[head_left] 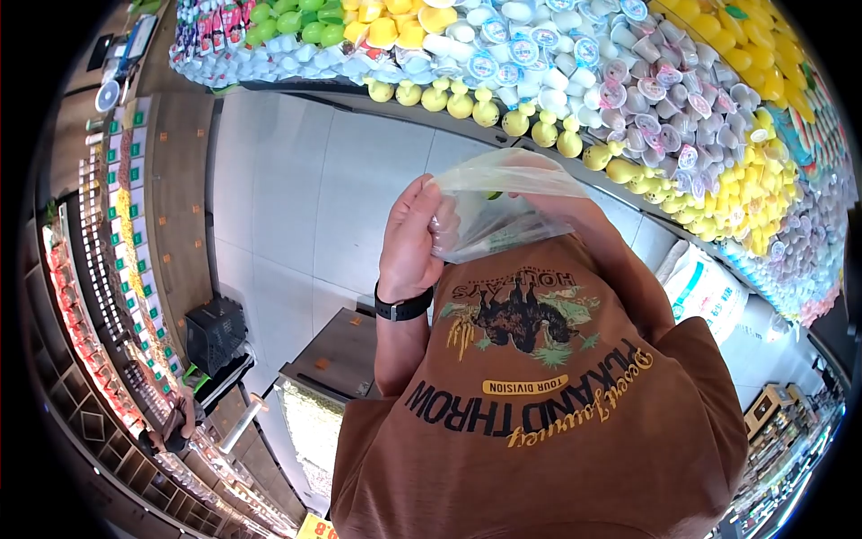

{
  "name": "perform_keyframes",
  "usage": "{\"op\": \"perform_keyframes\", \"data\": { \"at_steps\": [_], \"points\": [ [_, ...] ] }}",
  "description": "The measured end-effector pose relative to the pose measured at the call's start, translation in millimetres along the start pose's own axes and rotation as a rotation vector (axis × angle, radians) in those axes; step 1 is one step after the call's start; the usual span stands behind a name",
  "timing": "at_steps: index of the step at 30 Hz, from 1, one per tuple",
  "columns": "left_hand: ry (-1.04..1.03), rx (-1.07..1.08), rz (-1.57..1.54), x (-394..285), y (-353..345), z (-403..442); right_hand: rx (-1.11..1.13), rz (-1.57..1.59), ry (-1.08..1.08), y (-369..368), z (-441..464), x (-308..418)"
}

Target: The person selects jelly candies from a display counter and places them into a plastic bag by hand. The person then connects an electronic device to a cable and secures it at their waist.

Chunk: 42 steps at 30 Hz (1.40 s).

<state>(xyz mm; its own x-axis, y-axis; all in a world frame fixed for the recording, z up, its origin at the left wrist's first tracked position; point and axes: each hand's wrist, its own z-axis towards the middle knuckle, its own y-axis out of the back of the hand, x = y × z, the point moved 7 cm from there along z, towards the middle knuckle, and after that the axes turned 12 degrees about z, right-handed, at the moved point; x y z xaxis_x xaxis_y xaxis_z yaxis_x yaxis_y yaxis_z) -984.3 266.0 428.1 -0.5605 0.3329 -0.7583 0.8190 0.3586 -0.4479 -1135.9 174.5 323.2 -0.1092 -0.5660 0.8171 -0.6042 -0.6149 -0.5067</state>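
A clear plastic bag (507, 216) hangs in front of my chest, its mouth spread wide. My left hand (415, 225), with a black watch on the wrist, is closed on the left edge of the bag. My right hand (544, 175) is at the far side of the bag, behind or inside the thin plastic; its fingers are mostly hidden. A small green thing (494, 195) shows through the plastic near the right fingertips, too small to name.
Beyond the bag, a long display holds heaps of small cups (539, 54), with round yellow containers (485, 112) along its edge. Green packs (296, 20) lie at the back. A black crate (215, 334) and a dark table (334, 355) stand to the left, a white sack (705, 292) to the right.
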Motion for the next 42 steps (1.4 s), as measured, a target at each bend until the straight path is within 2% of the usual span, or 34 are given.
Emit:
{"op": "perform_keyframes", "data": {
  "at_steps": [1, 4, 7, 10, 14, 22, 26, 28, 30, 32, 34, 36, 39, 42],
  "points": [
    [0.005, -0.013, 0.009, -0.7, -0.9, -0.6, -0.034, -0.013, -0.012, -4.8, 0.5, 5.3],
    [0.012, -0.023, 0.056, -4.1, -5.0, -1.7, -0.163, 0.093, -0.330, -3.0, -5.5, -9.5],
    [0.025, -0.076, 0.011, 3.3, 0.8, -0.1, -0.099, 0.601, -0.269, -23.4, -8.3, 15.1],
    [0.006, -0.027, -0.028, 3.6, 0.9, -1.4, -0.063, 0.684, -0.239, -33.7, -11.5, 29.7],
    [0.024, -0.136, 0.017, 1.7, 1.0, 1.8, 0.013, 0.585, -0.169, -34.0, -12.0, 25.5],
    [0.049, -0.066, -0.011, 10.6, 10.4, 0.2, -0.037, 0.183, -0.159, -31.5, -19.8, 41.3],
    [0.049, -0.036, -0.035, 13.7, 10.4, 0.1, -0.063, 0.015, -0.036, -16.0, -30.2, 74.1],
    [0.044, -0.018, -0.057, 16.9, 10.9, 1.0, -0.231, -0.110, 0.033, 9.0, -40.9, 99.0],
    [0.045, -0.013, -0.053, 19.6, 10.1, 2.2, -0.445, -0.179, 0.191, 43.5, -55.8, 130.4],
    [0.048, 0.015, -0.069, 23.1, 10.2, 2.2, -0.658, -0.286, 0.446, 97.2, -73.0, 154.2],
    [0.044, 0.015, -0.063, 25.3, 10.4, 1.6, -1.036, -0.759, 0.450, 151.9, -104.4, 186.3],
    [0.043, 0.005, -0.057, 26.7, 11.0, 0.5, -1.313, -1.195, 0.798, 146.4, -133.7, 234.0],
    [0.055, -0.020, -0.037, 28.1, 9.4, -2.8, -1.297, -1.355, 0.821, 184.2, -142.1, 243.0],
    [0.050, -0.033, -0.024, 28.3, 8.4, -4.1, -1.291, -1.186, 0.718, 200.7, -149.9, 240.1]
  ]
}}
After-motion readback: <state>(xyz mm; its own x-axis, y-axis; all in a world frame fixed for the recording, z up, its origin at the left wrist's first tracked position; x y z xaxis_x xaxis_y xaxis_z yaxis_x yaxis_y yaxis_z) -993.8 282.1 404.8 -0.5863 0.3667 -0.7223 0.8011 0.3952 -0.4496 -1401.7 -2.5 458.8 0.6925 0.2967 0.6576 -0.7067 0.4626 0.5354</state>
